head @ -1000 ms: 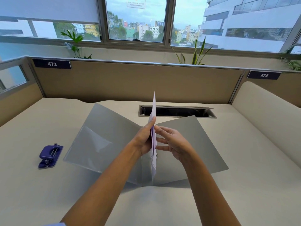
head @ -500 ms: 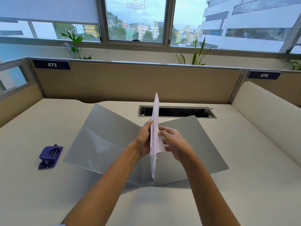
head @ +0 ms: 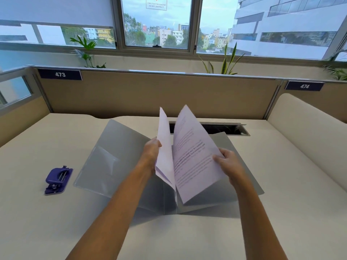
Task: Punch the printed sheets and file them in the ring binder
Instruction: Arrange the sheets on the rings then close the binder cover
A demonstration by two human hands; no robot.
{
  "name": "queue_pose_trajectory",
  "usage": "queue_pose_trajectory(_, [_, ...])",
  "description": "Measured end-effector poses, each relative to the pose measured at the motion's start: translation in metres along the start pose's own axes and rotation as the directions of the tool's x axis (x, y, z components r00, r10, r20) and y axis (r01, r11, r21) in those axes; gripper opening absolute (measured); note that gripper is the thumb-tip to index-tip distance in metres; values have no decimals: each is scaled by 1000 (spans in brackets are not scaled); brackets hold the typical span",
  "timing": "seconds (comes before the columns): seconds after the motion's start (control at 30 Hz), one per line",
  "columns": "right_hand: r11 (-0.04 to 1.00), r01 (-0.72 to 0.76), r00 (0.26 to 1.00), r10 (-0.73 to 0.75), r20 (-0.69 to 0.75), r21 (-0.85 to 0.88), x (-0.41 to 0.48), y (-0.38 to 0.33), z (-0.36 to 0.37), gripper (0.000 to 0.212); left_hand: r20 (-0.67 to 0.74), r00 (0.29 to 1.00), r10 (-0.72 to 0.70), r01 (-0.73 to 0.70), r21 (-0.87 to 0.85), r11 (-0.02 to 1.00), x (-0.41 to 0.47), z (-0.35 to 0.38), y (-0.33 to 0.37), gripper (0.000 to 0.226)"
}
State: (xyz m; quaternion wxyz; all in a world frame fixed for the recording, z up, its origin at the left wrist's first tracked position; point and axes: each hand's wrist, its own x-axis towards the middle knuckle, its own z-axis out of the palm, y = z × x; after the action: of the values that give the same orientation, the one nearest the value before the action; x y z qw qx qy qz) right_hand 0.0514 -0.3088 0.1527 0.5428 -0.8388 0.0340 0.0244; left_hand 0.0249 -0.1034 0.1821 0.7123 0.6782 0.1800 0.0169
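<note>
**Desk:** What's on your feed?

**Operator:** I see the grey ring binder (head: 116, 156) lying open under both hands, its covers spread out to either side of them. The printed sheets (head: 195, 156) stand upright between the hands, with their lower edge down at the binder's spine. They are parted like a book.

**Desk:** And the hands?

**Operator:** The left hand (head: 150, 156) grips the nearly vertical bunch, with its fingers behind the paper. The right hand (head: 229, 164) pinches the outer edge of the sheet that tilts toward it, thumb on the printed face. A purple hole punch (head: 57, 180) sits well apart to the left of the left hand, past the binder's cover, and nothing touches it.

**Desk:** Surroundings?

**Operator:** There's a pale desk (head: 281, 212) with a tan partition (head: 150, 94) beyond the hands. The partition carries labels 473 (head: 60, 74) and 474 (head: 304, 86). A dark cable slot (head: 225, 129) lies just beyond the sheets. Above the partition I see a window (head: 155, 25) onto city buildings, and potted plants (head: 225, 61) on the sill.

**Desk:** Anything you can't read?

**Operator:** The paper hides the rings, so I cannot tell whether the sheets sit on them. The print is blurred. Both forearms are cut off at the bottom edge.
</note>
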Motion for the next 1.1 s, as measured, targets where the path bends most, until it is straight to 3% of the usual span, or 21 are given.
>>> queue_pose_trajectory(0.37, [979,-204,963,200,-178,-3,5,71,-17,33,-80,997,-12,17,62,998,2,-16,-5,17])
queue_pose_trajectory(0.7, [979,-104,921,27,-389,-178,4,124,6,40,-65,998,-5,7,27,1000,-5,-9,-1,22])
queue_pose_trajectory(0.8, [934,-38,931,-96,-353,-356,5,137,11,50,-74,997,-6,7,17,1000,-7,-7,0,23])
queue_pose_trajectory(0.87, [880,-2,938,-163,-306,-475,6,145,13,46,-77,997,-6,7,17,1000,-7,-7,0,24])
queue_pose_trajectory(0.93, [832,7,945,-187,-269,-555,7,153,13,38,-72,997,-2,3,15,1000,-8,-7,1,26])
queue_pose_trajectory(1.1, [676,-23,965,-178,-193,-737,11,157,13,45,-64,997,39,-37,24,999,-10,-6,0,28])
